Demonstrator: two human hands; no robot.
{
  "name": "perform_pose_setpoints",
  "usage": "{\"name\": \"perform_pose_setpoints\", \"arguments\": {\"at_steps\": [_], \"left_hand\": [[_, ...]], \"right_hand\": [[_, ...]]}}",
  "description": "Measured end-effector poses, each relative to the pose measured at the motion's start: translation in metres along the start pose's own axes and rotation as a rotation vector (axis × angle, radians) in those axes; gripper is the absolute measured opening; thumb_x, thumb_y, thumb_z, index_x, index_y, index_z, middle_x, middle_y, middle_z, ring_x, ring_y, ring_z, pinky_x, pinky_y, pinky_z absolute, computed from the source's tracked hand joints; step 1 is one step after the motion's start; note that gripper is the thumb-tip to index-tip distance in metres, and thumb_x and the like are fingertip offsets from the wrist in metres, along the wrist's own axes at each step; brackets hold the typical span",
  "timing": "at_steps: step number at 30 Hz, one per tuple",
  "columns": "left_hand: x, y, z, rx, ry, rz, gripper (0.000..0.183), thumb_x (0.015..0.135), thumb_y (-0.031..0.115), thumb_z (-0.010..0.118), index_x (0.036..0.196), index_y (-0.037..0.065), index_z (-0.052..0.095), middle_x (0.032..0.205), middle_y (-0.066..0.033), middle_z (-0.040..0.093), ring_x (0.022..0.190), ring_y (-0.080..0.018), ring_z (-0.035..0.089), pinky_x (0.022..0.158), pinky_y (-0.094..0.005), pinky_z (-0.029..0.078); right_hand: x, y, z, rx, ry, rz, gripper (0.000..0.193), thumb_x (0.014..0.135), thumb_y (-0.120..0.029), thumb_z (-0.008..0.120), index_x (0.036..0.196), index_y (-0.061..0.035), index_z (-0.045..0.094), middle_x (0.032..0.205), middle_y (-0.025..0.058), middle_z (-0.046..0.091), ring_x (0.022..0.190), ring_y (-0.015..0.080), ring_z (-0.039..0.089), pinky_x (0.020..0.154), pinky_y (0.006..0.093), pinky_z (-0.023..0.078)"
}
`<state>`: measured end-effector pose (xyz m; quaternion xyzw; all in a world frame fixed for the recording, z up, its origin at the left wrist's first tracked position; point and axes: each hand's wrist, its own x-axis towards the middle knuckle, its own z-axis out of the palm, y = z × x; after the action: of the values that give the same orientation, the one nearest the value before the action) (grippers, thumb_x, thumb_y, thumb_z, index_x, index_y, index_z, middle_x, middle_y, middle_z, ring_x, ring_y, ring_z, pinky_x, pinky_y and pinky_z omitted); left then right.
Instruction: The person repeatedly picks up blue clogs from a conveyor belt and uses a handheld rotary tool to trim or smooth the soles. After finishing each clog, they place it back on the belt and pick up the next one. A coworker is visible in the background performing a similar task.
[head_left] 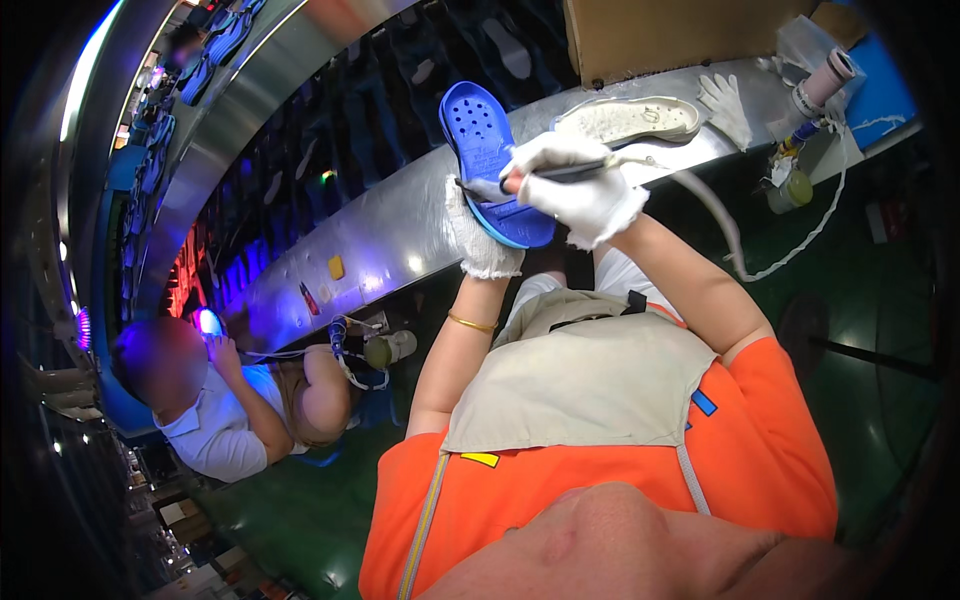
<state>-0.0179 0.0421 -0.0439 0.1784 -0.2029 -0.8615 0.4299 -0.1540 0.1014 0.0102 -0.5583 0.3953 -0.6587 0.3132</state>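
Note:
My left hand (475,235), in a white knitted glove, holds a blue shoe sole (480,125) from its left and near side. The sole has a cluster of holes at its far end and a lighter blue edge. In my white-gloved right hand (585,195) is a brush (575,173) with a dark handle. Its greyish tip (484,190) lies over the sole's near half; whether it touches cannot be made out. A pale hose (705,195) runs rightward from near my right hand. Just beyond that hand, a white sole (630,118) rests on the metal bench (400,225).
A loose white glove (725,108) and a thread-wound cylinder (828,82) are on the bench at right, with a bottle (792,190) hanging below. Beyond the bench, a dark conveyor (380,100) carries soles. A seated co-worker (220,410) is at left. A yellow block (336,267) lies on the bench.

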Motion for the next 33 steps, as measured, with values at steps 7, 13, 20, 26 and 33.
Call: {"name": "perform_pose_setpoints", "arguments": {"at_steps": [7, 13, 20, 26, 33], "left_hand": [[-0.005, 0.003, 0.021, 0.006, -0.207, -0.181, 0.072, 0.091, 0.061, 0.028, 0.132, 0.005, 0.046, 0.119, -0.0178, 0.058, 0.103, -0.0373, 0.06, 0.094, -0.0501, 0.047], [0.005, 0.02, -0.002, 0.01, -0.1, -0.035, 0.062, 0.095, 0.055, 0.029, 0.126, 0.005, 0.049, 0.113, -0.0159, 0.06, 0.094, -0.027, 0.062, 0.088, -0.0409, 0.051], [-0.003, 0.04, 0.025, 0.227, -0.134, -0.115, 0.068, 0.092, 0.059, 0.035, 0.129, 0.003, 0.048, 0.114, -0.0161, 0.061, 0.098, -0.0307, 0.063, 0.088, -0.0434, 0.052], [0.012, 0.086, 0.044, 0.577, -0.119, 0.182, 0.068, 0.091, 0.06, 0.039, 0.123, 0.002, 0.052, 0.107, -0.0168, 0.064, 0.093, -0.0265, 0.065, 0.083, -0.0384, 0.054], [0.092, 0.209, 0.178, 0.366, -0.334, 0.118, 0.07, 0.094, 0.055, 0.031, 0.128, -0.006, 0.043, 0.116, -0.0232, 0.057, 0.11, -0.0422, 0.055, 0.088, -0.0552, 0.05]], "right_hand": [[0.035, 0.013, -0.028, -0.15, 0.108, -0.097, 0.013, 0.077, 0.006, 0.064, 0.09, 0.0006, 0.064, 0.093, 0.009, 0.064, 0.086, 0.0143, 0.065, 0.077, 0.0281, 0.053], [-0.001, 0.002, -0.021, -0.165, -0.185, -0.038, 0.017, 0.071, 0.008, 0.069, 0.084, -0.0025, 0.065, 0.094, 0.01, 0.067, 0.085, 0.0156, 0.064, 0.078, 0.0293, 0.053], [0.03, -0.015, -0.038, -0.403, -0.18, -0.307, 0.017, 0.072, 0.004, 0.068, 0.085, -0.0046, 0.062, 0.088, 0.008, 0.065, 0.083, 0.0213, 0.063, 0.077, 0.0293, 0.051], [0.029, -0.047, -0.045, -0.463, -0.355, -0.347, 0.017, 0.071, 0.002, 0.067, 0.085, -0.0071, 0.064, 0.09, 0.0093, 0.066, 0.086, 0.0254, 0.064, 0.077, 0.032, 0.051], [0.026, -0.054, -0.052, -0.397, -0.063, -0.31, 0.021, 0.068, 0.013, 0.069, 0.082, -0.0029, 0.065, 0.093, 0.0123, 0.068, 0.086, 0.0224, 0.066, 0.077, 0.0313, 0.051]]}}
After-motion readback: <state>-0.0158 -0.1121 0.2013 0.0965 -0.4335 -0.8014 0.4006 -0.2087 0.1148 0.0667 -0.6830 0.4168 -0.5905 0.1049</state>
